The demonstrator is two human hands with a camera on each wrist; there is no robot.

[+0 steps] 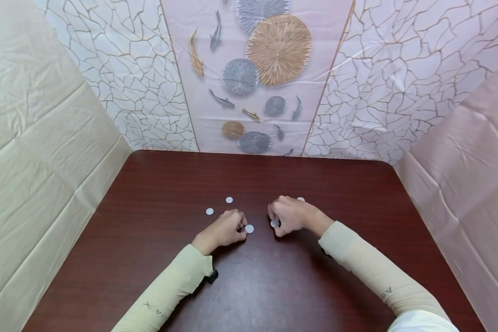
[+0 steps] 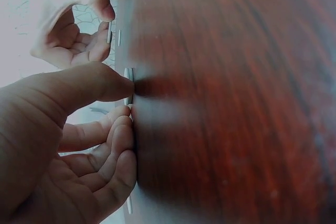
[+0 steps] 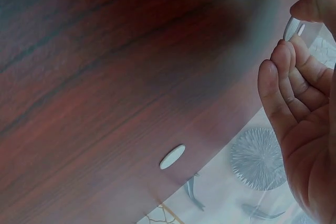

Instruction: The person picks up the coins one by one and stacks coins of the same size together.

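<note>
Low over the dark table, my left hand (image 1: 224, 229) pinches a small white disc (image 1: 249, 228) by its edge between thumb and fingertips. In the left wrist view the thumb partly covers that disc (image 2: 126, 96). Across from it, my right hand (image 1: 292, 216) holds another white disc (image 1: 275, 223) between thumb and fingers. This disc (image 3: 290, 28) is seen tilted nearly edge-on in the right wrist view. Two loose white discs, one farther back (image 1: 229, 200) and one more to the left (image 1: 209, 211), lie beyond the left hand.
Another white disc (image 1: 300, 199) lies behind the right hand, partly hidden by it. The dark red-brown table (image 1: 170, 184) has rounded far corners. Patterned cloth (image 1: 137, 69) hangs behind it, and plain creased cloth (image 1: 473, 152) stands along the sides.
</note>
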